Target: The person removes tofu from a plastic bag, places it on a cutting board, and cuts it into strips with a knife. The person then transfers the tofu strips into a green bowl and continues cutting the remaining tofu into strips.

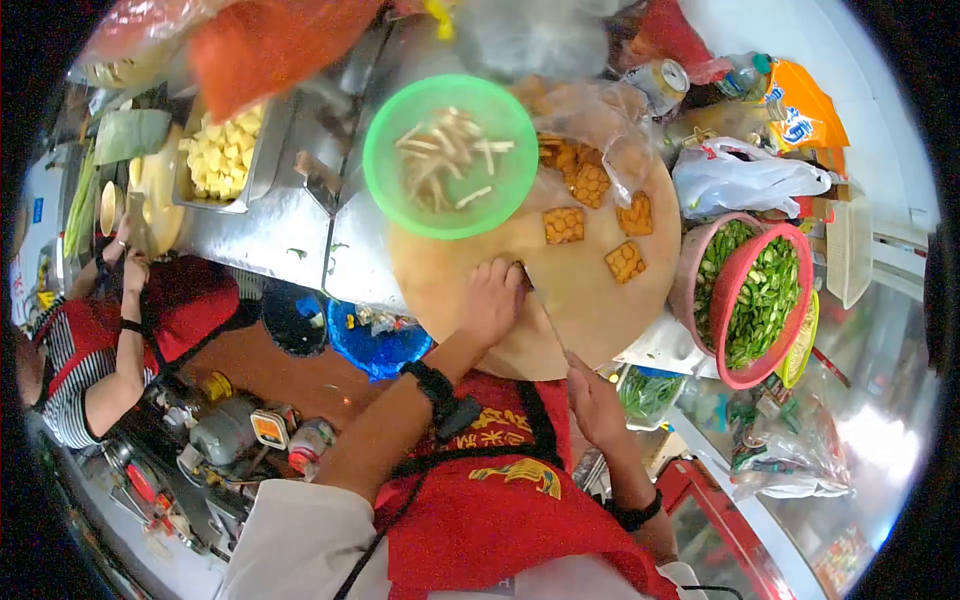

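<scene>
My right hand point(596, 405) grips the handle of a kitchen knife point(547, 318). Its blade is seen nearly edge-on, close against my left fingertips over the round wooden cutting board point(600, 325). My left hand point(493, 300) presses down with fingers together on a piece of brown tofu, mostly hidden; a dark edge shows by the fingertips. Several brown scored tofu squares point(625, 262) lie loose on the board, with more spilling from a clear plastic bag point(610, 115). Beyond my left hand, a green plastic basket point(380, 185) overlaps the board and holds pale strips.
Right of the board, a pink basin point(745, 377) of sliced green peppers overlaps another. A white plastic bag point(745, 175) and a can point(657, 85) stand behind. On the left are a metal tray point(265, 165) of yellow cubes and another person point(130, 340) holding a blade.
</scene>
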Demonstrator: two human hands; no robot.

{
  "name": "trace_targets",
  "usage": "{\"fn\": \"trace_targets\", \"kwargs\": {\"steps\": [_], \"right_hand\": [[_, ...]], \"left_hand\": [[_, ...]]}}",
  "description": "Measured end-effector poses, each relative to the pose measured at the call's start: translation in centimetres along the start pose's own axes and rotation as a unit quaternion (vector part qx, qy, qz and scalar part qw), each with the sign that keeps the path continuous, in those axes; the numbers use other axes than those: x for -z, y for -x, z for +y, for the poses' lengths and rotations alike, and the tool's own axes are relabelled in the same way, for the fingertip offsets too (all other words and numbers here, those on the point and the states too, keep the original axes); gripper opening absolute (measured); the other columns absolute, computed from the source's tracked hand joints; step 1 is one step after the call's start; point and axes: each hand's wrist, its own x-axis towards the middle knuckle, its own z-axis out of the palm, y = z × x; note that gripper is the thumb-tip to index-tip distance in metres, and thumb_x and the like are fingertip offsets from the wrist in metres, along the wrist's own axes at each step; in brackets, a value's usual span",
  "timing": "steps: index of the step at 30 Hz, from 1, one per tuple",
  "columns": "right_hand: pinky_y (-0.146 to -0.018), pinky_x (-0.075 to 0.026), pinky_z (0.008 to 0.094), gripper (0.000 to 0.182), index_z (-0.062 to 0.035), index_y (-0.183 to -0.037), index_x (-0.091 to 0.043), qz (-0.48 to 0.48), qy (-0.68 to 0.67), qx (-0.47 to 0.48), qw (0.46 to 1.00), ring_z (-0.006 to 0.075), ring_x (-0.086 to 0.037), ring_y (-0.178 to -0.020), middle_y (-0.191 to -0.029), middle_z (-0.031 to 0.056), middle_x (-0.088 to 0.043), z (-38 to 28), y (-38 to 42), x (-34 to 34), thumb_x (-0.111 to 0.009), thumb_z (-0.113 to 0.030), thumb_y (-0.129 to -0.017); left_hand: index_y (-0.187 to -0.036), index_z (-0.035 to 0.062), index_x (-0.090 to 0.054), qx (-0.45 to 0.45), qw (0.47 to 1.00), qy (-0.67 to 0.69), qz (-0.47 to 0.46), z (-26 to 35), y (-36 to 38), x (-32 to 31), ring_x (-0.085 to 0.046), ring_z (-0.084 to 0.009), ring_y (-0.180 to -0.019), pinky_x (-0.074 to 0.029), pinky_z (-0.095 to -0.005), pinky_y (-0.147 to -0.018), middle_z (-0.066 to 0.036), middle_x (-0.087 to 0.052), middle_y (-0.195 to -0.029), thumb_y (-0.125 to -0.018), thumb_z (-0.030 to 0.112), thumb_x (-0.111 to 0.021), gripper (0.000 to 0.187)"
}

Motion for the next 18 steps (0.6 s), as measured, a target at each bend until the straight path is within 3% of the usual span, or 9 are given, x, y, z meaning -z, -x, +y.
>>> {"fn": "trace_targets", "kwargs": {"steps": [2,6,8,9,11,14,15,16,18], "right_hand": [[-0.083,-0.048,0.0462,0.049,-0.0091,-0.132,-0.050,0.055,0.000,0.048,0.997,0.0417,-0.063,-0.091,-0.094,0.0272,-0.064,0.1,-1.3,-1.4,-0.037,-0.042,-0.098],[-0.090,-0.046,0.0453,0.051,-0.0081,-0.134,-0.048,-0.017,-0.008,-0.014,1.000,0.0414,-0.061,-0.099,-0.103,0.0274,-0.063,-0.6,-3.3,-0.9,-0.036,-0.042,-0.098],[-0.054,-0.043,0.0280,0.042,-0.0043,-0.123,-0.057,0.061,-0.032,0.088,0.994,0.0119,-0.051,-0.054,-0.060,0.0056,-0.052,0.5,-2.4,-0.8,-0.036,-0.033,-0.100],[-0.054,-0.043,0.0280,0.042,-0.0043,-0.123,-0.057,0.059,-0.027,0.088,0.994,0.0119,-0.051,-0.054,-0.060,0.0056,-0.052,0.5,-1.5,-0.6,-0.036,-0.033,-0.100],[-0.092,-0.043,0.0473,0.053,-0.0064,-0.135,-0.045,-0.003,0.008,0.043,0.999,0.0417,-0.060,-0.101,-0.103,0.0289,-0.062,0.3,0.2,0.1,-0.033,-0.043,-0.098],[-0.091,-0.044,0.0478,0.053,-0.0077,-0.134,-0.046,0.041,0.030,0.060,0.997,0.0418,-0.060,-0.100,-0.102,0.0281,-0.063,0.1,-1.7,-1.8,-0.031,-0.044,-0.099],[-0.095,-0.043,0.0459,0.054,-0.0081,-0.135,-0.046,-0.016,0.023,-0.006,1.000,0.0412,-0.057,-0.109,-0.114,0.0265,-0.060,-1.5,-2.4,-1.3,-0.030,-0.045,-0.099],[-0.095,-0.043,0.0459,0.054,-0.0081,-0.135,-0.046,-0.017,0.024,-0.005,1.000,0.0412,-0.057,-0.109,-0.114,0.0265,-0.060,-2.5,-2.7,-0.8,-0.030,-0.045,-0.099],[-0.098,-0.041,0.0445,0.055,-0.0080,-0.136,-0.044,-0.058,-0.023,-0.062,0.996,0.0410,-0.053,-0.115,-0.120,0.0248,-0.058,-3.5,-2.7,0.0,-0.031,-0.045,-0.098]], "left_hand": [[-0.095,0.0061,-0.054,0.005,1.000,0.001,-0.008,0.1,0.0,0.0,-0.048,-0.0300,-0.090,-0.039,-0.0417,-0.078,-0.012,-0.049,-0.092,-0.080,0.017,-0.053,0.018],[-0.096,0.0052,-0.053,-0.017,1.000,0.010,0.014,-0.4,0.3,-0.1,-0.048,-0.0298,-0.090,-0.038,-0.0405,-0.079,-0.012,-0.048,-0.092,-0.080,0.017,-0.054,0.020],[-0.095,0.0049,-0.053,-0.007,1.000,0.015,-0.011,-0.5,0.3,0.1,-0.048,-0.0297,-0.090,-0.038,-0.0405,-0.079,-0.012,-0.048,-0.091,-0.080,0.017,-0.054,0.020],[-0.095,0.0046,-0.053,0.000,0.999,0.020,-0.036,-0.5,0.1,0.2,-0.047,-0.0296,-0.090,-0.038,-0.0405,-0.079,-0.012,-0.048,-0.090,-0.080,0.017,-0.054,0.019],[-0.094,0.0043,-0.053,-0.009,0.999,0.030,-0.010,-0.5,0.1,0.3,-0.047,-0.0297,-0.090,-0.038,-0.0405,-0.079,-0.013,-0.048,-0.090,-0.080,0.016,-0.054,0.019],[-0.094,0.0037,-0.053,-0.029,0.999,0.039,0.018,-0.7,0.3,0.2,-0.047,-0.0300,-0.090,-0.039,-0.0407,-0.079,-0.013,-0.048,-0.091,-0.079,0.015,-0.054,0.018],[-0.094,0.0034,-0.053,-0.040,0.998,0.037,0.025,-0.9,0.2,0.2,-0.047,-0.0302,-0.090,-0.039,-0.0409,-0.080,-0.013,-0.048,-0.092,-0.079,0.014,-0.054,0.018],[-0.094,0.0034,-0.053,-0.039,0.998,0.036,0.026,-1.0,0.3,0.3,-0.047,-0.0302,-0.090,-0.039,-0.0409,-0.080,-0.013,-0.048,-0.092,-0.079,0.014,-0.054,0.018],[-0.095,0.0030,-0.053,-0.016,0.997,0.042,-0.057,-1.2,0.3,0.4,-0.047,-0.0307,-0.092,-0.039,-0.0406,-0.081,-0.014,-0.049,-0.095,-0.078,0.014,-0.055,0.020]]}}
